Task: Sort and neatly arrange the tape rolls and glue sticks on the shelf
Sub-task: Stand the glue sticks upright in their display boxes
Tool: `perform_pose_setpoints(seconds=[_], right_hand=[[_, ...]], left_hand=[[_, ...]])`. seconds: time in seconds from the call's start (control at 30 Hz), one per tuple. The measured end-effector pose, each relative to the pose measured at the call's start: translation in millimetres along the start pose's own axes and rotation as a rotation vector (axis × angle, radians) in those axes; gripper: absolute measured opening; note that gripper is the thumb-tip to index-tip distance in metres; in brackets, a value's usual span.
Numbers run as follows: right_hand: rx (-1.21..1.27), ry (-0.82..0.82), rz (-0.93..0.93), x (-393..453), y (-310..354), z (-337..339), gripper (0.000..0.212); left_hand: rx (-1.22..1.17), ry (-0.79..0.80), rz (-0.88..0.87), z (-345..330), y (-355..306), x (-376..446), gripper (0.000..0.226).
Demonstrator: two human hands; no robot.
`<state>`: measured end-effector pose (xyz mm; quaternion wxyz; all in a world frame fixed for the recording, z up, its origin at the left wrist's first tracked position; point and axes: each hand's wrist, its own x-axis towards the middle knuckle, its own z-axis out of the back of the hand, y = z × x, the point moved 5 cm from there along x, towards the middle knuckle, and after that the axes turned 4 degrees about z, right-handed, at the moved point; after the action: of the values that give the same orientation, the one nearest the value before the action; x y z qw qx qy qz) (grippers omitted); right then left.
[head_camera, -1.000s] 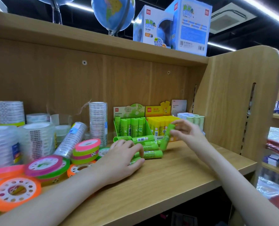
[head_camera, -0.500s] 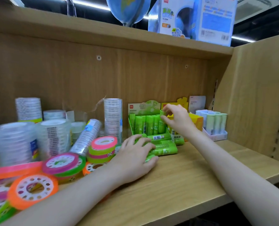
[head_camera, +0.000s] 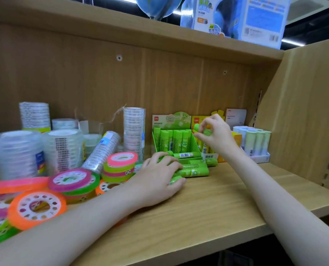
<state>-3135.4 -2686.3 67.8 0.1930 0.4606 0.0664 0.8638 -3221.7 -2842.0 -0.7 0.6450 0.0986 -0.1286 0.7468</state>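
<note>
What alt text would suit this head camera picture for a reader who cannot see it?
A person's right hand holds a green glue stick above a green display box on a wooden shelf, while the left hand rests on loose green sticks. Tape rolls crowd the left side.

free: shelf [head_camera: 227, 208] front right | blocked: tape rolls [head_camera: 71, 181] left, glue boxes [head_camera: 174, 139] rear
</note>
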Motion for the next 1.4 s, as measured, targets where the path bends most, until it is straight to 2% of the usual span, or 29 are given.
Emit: perform_pose_setpoints(seconds=[0.03, 0.1, 0.2, 0.3, 0.47, 0.63, 0.83, 1.03, 1.27, 1.4], right_hand=[[0.005, 0.041, 0.015, -1.1, 2.0, -2.7, 0.008], [-0.018, 0.090, 0.054, -2.8, 6.9, -4.3, 0.017], [-0.125, 0.103, 0.103, -2.2, 13.9, -3.1, 0.028], [-0.131, 0.076, 0.071, -3.7, 14.8, -4.6, 0.041], [-0.251, 0.054, 0.060, 1.1, 15.8, -13.6, 0.040], [-0.069, -0.030, 0.010, 6.9, 9.4, -14.9, 0.035], [-0.325, 0.056, -0.021, 3.3, -7.3, -16.2, 0.032], [-0.236, -0.003, 0.002, 1.4, -4.3, -13.4, 0.024], [-0.475, 0.154, -0.018, 8.1, -2.9, -24.5, 0.027], [-0.467, 0.206, -0.026, -1.0, -8.7, -27.5, 0.044]], left_hand=[[-0.002, 0.003, 0.002, 0.2, -0.5, -0.2, 0.050], [-0.008, 0.004, 0.003, 0.6, -1.3, -0.3, 0.050], [-0.012, 0.007, 0.004, 1.0, -1.6, -0.5, 0.049], [-0.013, 0.012, 0.007, 2.1, -2.2, -1.0, 0.049], [-0.015, 0.009, 0.008, 1.5, -3.0, -1.5, 0.048], [-0.019, 0.016, 0.009, 2.3, -2.8, -1.7, 0.049], [-0.024, 0.020, 0.004, 1.7, -2.9, -1.7, 0.049], [-0.020, 0.014, 0.005, 1.7, -2.8, -1.1, 0.049], [-0.024, 0.016, 0.004, 0.9, -2.6, -1.5, 0.049], [-0.014, 0.015, 0.005, 1.7, -3.1, -1.7, 0.048]])
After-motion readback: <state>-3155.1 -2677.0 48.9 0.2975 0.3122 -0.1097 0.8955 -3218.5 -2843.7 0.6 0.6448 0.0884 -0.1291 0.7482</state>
